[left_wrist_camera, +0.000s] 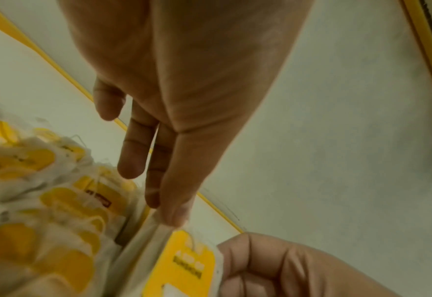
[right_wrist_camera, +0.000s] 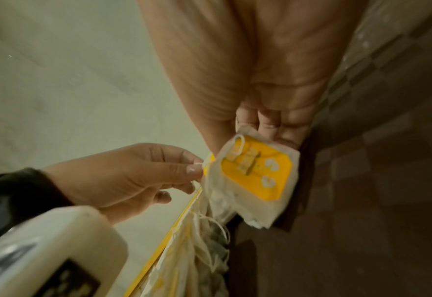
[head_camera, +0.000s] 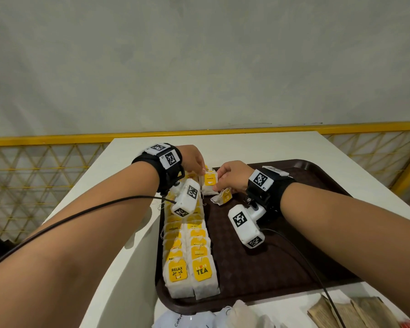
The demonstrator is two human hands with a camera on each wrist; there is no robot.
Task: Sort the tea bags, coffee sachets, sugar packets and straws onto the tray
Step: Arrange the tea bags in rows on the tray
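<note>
A brown tray lies on a white table. Two long rows of yellow-tagged tea bags overlap along its left side, blurred in the left wrist view. Over the far end of the rows, my left hand pinches the top edge of a single tea bag between thumb and forefinger. My right hand grips the same bag's right side. A second tea bag sits under my right hand, tucked against its curled fingers, yellow tag facing out.
White coffee sachets and brown paper packets lie on the table at the near edge, off the tray. A white object sits at the tray's far corner. A yellow lattice railing borders the table. The tray's right half is bare.
</note>
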